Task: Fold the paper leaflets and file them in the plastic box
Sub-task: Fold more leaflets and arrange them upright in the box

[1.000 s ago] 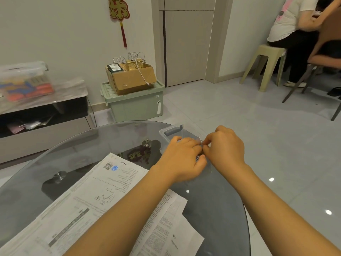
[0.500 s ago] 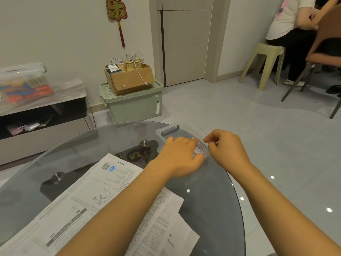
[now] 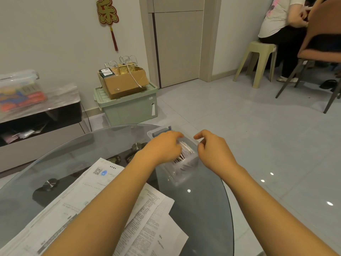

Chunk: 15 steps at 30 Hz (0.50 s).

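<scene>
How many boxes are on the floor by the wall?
2: a green plastic bin against the wall, and a cardboard box stacked on its lid. Others may be hidden.

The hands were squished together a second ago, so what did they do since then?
The hands came apart. The right hand drew off to the right with nothing visible in it. The left hand stayed over the plastic box, fingers down at the folded leaflets standing in it. The box and the flat leaflets on the glass table didn't move.
</scene>
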Available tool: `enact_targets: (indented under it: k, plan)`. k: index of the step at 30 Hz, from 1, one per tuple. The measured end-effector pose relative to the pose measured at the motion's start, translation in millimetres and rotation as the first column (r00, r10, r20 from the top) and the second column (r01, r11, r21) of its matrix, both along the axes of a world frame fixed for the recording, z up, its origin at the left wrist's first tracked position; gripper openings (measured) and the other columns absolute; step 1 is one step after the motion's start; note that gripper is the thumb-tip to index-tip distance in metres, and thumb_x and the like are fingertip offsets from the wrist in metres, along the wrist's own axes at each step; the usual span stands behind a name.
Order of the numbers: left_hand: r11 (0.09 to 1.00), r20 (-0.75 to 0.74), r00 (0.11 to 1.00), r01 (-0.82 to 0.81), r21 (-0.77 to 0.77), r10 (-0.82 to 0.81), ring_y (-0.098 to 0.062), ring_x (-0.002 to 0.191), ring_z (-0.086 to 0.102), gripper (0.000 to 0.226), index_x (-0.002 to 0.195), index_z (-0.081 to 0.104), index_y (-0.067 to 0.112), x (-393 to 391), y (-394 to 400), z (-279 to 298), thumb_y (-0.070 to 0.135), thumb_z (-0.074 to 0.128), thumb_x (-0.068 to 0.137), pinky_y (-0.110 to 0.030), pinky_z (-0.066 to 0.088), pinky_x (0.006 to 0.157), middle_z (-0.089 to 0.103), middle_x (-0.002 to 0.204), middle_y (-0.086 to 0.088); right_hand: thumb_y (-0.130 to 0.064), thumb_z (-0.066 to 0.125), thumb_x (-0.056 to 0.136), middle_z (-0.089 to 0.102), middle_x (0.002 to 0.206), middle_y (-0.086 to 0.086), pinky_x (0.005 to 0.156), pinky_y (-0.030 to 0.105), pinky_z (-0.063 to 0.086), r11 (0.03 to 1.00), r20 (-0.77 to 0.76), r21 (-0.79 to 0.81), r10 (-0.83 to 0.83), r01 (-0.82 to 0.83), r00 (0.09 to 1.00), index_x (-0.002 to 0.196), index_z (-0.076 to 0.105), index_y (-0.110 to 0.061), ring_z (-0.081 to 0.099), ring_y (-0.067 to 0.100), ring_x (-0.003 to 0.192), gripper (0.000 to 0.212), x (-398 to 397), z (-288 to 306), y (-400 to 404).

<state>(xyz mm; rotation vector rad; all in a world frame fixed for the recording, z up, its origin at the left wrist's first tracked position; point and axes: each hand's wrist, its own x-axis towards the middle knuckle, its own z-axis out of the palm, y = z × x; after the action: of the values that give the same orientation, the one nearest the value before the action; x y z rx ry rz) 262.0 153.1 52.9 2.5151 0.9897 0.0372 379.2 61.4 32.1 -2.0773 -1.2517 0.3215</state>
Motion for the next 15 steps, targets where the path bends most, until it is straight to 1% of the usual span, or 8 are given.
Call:
enact_targets:
  k: [2,4,7,9,11,13,15]
  plan:
    - [0.998,-0.121,0.991,0.057,0.017,-0.054,-0.024,0.12,0.051,0.046,0.134,0.051,0.019,0.8,2.0,3.1,0.006,0.039,0.091,-0.034,0.043,0.095,0.054,0.135,-0.006,-0.004,0.04,0.092,0.056,0.091,0.005,0.067,0.028,0.043,1.0,-0.008,-0.009,0.006,-0.006,1.0,0.12,0.053,-0.013,0.052,0.019,0.074,0.032,0.1,0.0,-0.3]
    - [0.995,-0.21,0.972,0.102,-0.011,-0.102,-0.022,0.121,0.051,0.043,0.137,0.048,0.023,3.7,3.9,8.2,0.012,0.045,0.095,-0.033,0.041,0.098,0.055,0.134,-0.003,-0.004,0.04,0.092,0.059,0.096,0.009,0.066,0.028,0.042,1.0,-0.011,-0.02,0.011,-0.011,1.0,0.12,0.052,-0.013,0.052,0.02,0.075,0.032,-0.1,0.6,-1.0]
    - [0.987,-0.297,0.942,0.156,-0.028,-0.157,-0.021,0.127,0.046,0.045,0.142,0.041,0.027,6.7,9.2,13.8,0.021,0.048,0.097,-0.033,0.036,0.105,0.05,0.14,0.0,-0.003,0.04,0.091,0.061,0.102,0.011,0.066,0.028,0.04,1.0,-0.017,-0.024,0.014,-0.015,1.0,0.12,0.052,-0.013,0.052,0.021,0.078,0.033,-1.0,0.8,-1.5]
    - [0.988,-0.268,0.951,0.145,-0.045,-0.151,-0.019,0.13,0.044,0.046,0.141,0.041,0.029,5.1,12.7,14.7,0.021,0.048,0.097,-0.032,0.034,0.106,0.046,0.143,0.003,-0.003,0.039,0.092,0.061,0.103,0.012,0.066,0.028,0.038,1.0,-0.022,-0.026,0.014,-0.014,1.0,0.121,0.052,-0.013,0.051,0.021,0.078,0.033,-0.9,1.1,-1.0]
    - [0.993,-0.15,0.982,0.11,-0.038,-0.114,-0.016,0.128,0.046,0.043,0.134,0.049,0.034,1.0,18.2,14.6,0.018,0.053,0.094,-0.034,0.036,0.106,0.048,0.141,0.005,-0.004,0.038,0.092,0.06,0.099,0.01,0.065,0.027,0.037,1.0,-0.024,-0.027,0.013,-0.014,1.0,0.12,0.052,-0.013,0.05,0.02,0.077,0.033,-0.7,1.3,-0.6]
    - [0.995,-0.067,0.993,0.097,-0.021,-0.098,-0.014,0.119,0.053,0.037,0.121,0.06,0.039,-3.4,24.7,14.6,0.017,0.059,0.091,-0.034,0.042,0.102,0.056,0.132,0.004,-0.003,0.038,0.091,0.056,0.092,0.007,0.061,0.026,0.036,1.0,-0.02,-0.025,0.015,-0.015,1.0,0.119,0.052,-0.013,0.05,0.021,0.076,0.032,-0.7,1.6,-1.0]
    - [0.993,-0.084,0.99,0.115,-0.012,-0.116,-0.013,0.11,0.057,0.034,0.113,0.065,0.039,-5.8,26.8,14.4,0.015,0.063,0.088,-0.034,0.045,0.097,0.061,0.123,0.002,-0.003,0.038,0.091,0.053,0.09,0.004,0.054,0.024,0.034,1.0,-0.008,-0.025,0.018,-0.018,1.0,0.119,0.052,-0.012,0.05,0.02,0.076,0.032,-1.1,1.8,-1.5]
